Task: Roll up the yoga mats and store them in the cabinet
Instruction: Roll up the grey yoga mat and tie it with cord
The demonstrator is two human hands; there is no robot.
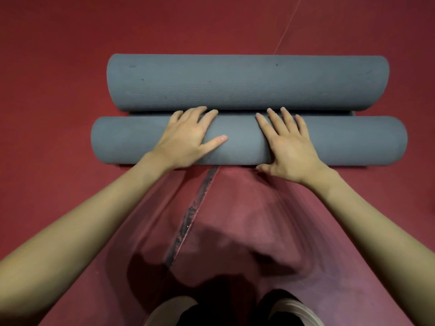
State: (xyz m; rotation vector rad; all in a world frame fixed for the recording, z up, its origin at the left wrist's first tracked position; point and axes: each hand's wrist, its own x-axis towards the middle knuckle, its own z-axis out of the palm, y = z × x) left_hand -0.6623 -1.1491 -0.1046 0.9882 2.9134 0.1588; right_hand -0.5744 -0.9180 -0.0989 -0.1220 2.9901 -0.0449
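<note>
Two grey rolls of yoga mat lie side by side across the red floor. The far roll (247, 81) is thicker; the near roll (353, 140) lies right in front of it, with a thin strip of flat grey mat showing between them. Both my hands press flat on top of the near roll. My left hand (188, 137) lies left of its middle, fingers straight and spread, thumb pointing right. My right hand (287, 142) lies just right of the middle, fingers straight, thumb down at the roll's near edge.
The red floor (58, 90) surrounds the rolls. A dark scuffed seam (190, 215) runs diagonally toward me from under the near roll. A thin pale line (287, 24) crosses the floor at the top right. My shoes (292, 309) show at the bottom edge.
</note>
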